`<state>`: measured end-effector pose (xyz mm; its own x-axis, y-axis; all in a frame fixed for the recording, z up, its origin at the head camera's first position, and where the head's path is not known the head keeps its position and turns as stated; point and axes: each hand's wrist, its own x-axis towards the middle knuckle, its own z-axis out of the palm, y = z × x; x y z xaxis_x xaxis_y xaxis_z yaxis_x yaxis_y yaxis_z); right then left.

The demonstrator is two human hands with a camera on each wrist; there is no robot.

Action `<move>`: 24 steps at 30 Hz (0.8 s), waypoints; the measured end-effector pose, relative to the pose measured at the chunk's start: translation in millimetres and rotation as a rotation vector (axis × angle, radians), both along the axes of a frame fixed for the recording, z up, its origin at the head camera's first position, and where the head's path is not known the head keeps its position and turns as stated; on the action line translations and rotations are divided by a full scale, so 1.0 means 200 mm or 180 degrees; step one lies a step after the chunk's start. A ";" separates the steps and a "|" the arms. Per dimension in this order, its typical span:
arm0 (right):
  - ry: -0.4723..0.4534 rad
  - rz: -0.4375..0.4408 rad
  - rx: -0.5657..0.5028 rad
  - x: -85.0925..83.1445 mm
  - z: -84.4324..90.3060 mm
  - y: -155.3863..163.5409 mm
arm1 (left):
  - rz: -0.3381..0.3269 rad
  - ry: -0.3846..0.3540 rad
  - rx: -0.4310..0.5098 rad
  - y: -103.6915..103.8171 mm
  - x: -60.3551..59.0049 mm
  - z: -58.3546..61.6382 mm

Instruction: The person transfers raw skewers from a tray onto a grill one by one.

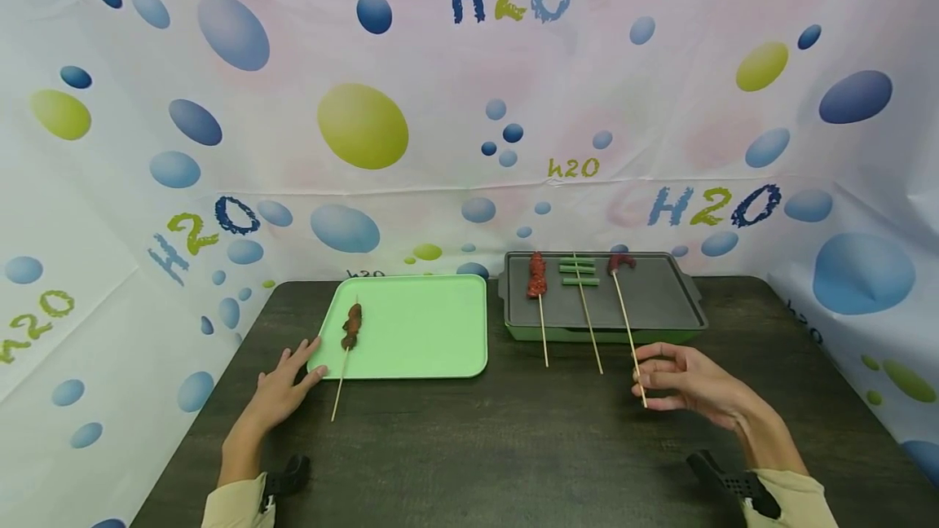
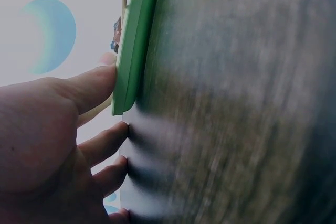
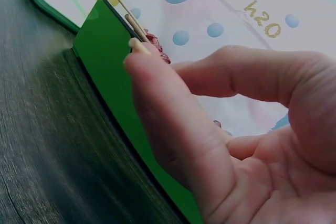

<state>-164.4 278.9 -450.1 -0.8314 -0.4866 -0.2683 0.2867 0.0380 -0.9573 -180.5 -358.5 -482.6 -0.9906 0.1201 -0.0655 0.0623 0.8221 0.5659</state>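
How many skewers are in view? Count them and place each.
4. One meat skewer lies on the green tray; three rest on the grey griddle: left meat, middle green-vegetable, right meat.

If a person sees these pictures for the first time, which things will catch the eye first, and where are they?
The bright green tray on the dark table stands out, with one meat skewer lying over its left part and the left hand touching its near left corner. To its right, a grey griddle carries three skewers. The right hand is at the near end of the rightmost skewer.
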 end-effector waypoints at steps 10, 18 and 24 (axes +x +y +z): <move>0.0342 -0.0228 -0.0049 0.03 0.04 0.06 | -0.0004 0.0002 -0.0017 0.00 0.00 0.01; 0.0767 -0.0325 -0.0276 0.08 0.16 0.00 | -0.0015 0.0023 -0.0032 -0.01 0.01 0.01; 0.0897 0.0082 -0.0372 0.11 0.24 -0.17 | -0.0025 0.0001 -0.0013 0.00 0.01 0.02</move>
<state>-142.3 245.8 -401.5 -0.8521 -0.5226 0.0301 0.0097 -0.0733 -0.9973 -178.7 -358.8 -479.4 -0.9896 0.1277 -0.0658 0.0689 0.8239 0.5625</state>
